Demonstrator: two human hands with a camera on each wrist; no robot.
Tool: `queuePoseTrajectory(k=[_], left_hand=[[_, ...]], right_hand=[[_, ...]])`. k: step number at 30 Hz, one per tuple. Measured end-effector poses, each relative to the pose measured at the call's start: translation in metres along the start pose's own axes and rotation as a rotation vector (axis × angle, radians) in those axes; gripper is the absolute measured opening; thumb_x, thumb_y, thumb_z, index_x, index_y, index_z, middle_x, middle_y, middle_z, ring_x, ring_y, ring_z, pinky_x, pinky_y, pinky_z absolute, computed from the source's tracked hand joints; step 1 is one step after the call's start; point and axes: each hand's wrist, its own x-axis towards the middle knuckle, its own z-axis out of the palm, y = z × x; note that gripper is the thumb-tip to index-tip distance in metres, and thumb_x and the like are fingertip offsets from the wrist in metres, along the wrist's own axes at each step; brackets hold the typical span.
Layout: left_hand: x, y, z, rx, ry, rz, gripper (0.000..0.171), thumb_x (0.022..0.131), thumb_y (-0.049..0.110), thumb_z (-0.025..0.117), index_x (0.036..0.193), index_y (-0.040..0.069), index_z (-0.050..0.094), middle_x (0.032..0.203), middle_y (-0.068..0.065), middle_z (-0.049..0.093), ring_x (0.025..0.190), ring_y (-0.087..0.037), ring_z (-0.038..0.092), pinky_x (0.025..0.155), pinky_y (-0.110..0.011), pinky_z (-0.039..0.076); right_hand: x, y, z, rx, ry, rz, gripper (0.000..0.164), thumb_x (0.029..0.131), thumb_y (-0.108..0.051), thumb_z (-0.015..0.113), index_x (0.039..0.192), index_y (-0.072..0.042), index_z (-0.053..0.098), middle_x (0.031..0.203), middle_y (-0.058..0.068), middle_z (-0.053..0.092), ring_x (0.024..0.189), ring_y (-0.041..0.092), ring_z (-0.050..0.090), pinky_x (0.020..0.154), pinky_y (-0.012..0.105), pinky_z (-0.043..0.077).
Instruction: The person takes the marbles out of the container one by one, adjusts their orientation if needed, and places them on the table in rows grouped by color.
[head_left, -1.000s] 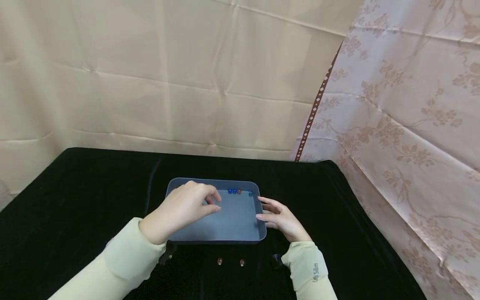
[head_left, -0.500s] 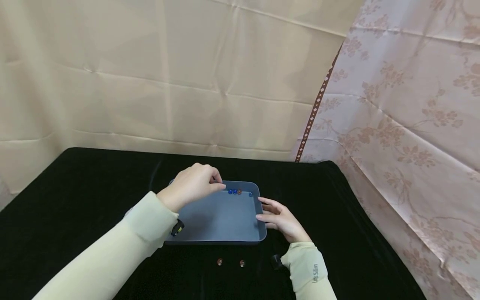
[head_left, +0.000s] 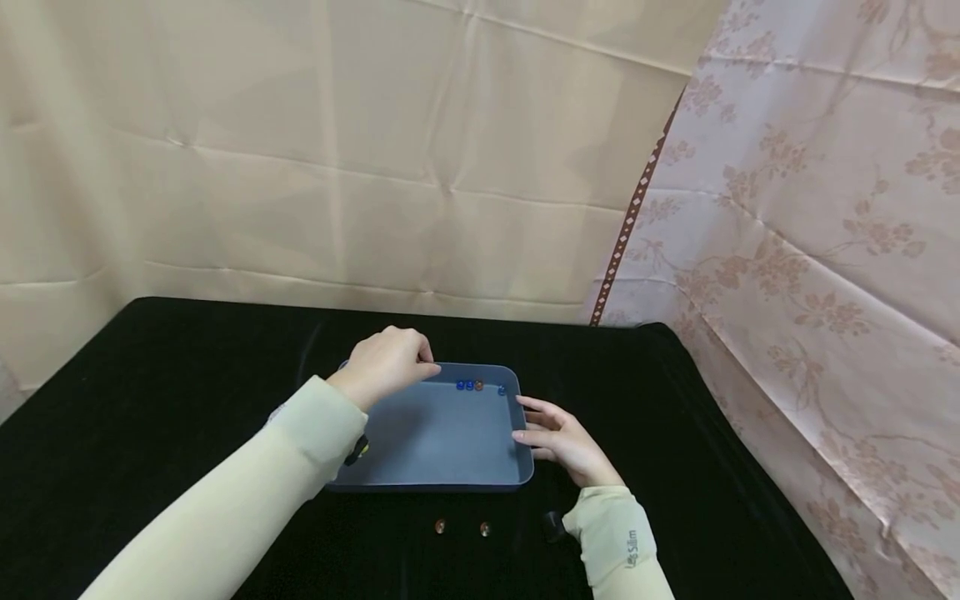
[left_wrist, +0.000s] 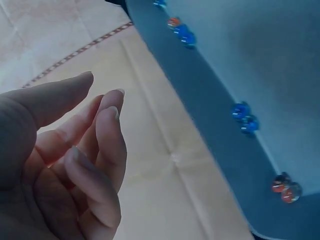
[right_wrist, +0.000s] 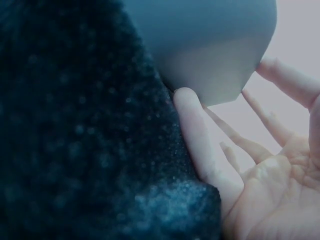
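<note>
marbles (left_wrist: 241, 110), blue and orange, inside the blue-grey tray (head_left: 450, 442)

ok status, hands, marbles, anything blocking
Left hand empty near tray; right hand touching its right end. Marbles inside along far side; two more on black cloth in front. Left hand hides some marbles in head view.

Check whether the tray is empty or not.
Not empty: the tray has blue marbles and orange-tinted marbles along its far side, in the head and left wrist views.
</note>
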Motion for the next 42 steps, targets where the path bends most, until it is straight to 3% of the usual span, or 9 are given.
queuePoseTrajectory(k=[9,19,28,42], left_hand=[[0.007,-0.022,0.023,0.004,-0.007,-0.076,0.014,0.09,0.028,0.072,0.092,0.013,0.073,0.087,-0.001,0.071,0.067,-0.015,0.057,0.056,-0.029,0.046],[0.013,-0.032,0.043,0.007,0.028,-0.117,0.013,0.088,0.021,0.074,0.094,0.009,0.073,0.088,-0.004,0.072,0.068,-0.016,0.059,0.06,-0.033,0.05],[0.015,-0.042,0.05,0.08,0.025,-0.139,0.025,0.08,0.014,0.081,0.103,0.008,0.074,0.1,-0.009,0.074,0.077,-0.021,0.067,0.067,-0.043,0.057],[0.014,-0.054,0.054,0.07,0.062,-0.149,0.019,0.085,0.012,0.076,0.103,0.008,0.073,0.097,-0.01,0.074,0.072,-0.018,0.062,0.063,-0.039,0.055]], right_hand=[[-0.001,0.003,0.003,-0.007,0.005,0.015,0.063,0.093,-0.018,0.067,0.149,-0.011,0.041,0.151,0.026,0.04,0.133,0.04,0.05,0.096,0.044,0.054],[-0.003,0.002,0.001,-0.012,0.021,0.018,0.061,0.094,-0.018,0.066,0.149,-0.012,0.041,0.152,0.027,0.038,0.134,0.041,0.048,0.096,0.044,0.054],[-0.002,0.003,0.001,-0.015,0.017,0.016,0.063,0.093,-0.019,0.068,0.149,-0.011,0.041,0.151,0.026,0.04,0.134,0.041,0.049,0.096,0.045,0.054],[0.0,0.0,0.0,-0.006,0.016,0.009,0.064,0.092,-0.02,0.069,0.149,-0.012,0.042,0.151,0.026,0.04,0.134,0.04,0.05,0.096,0.045,0.053]])
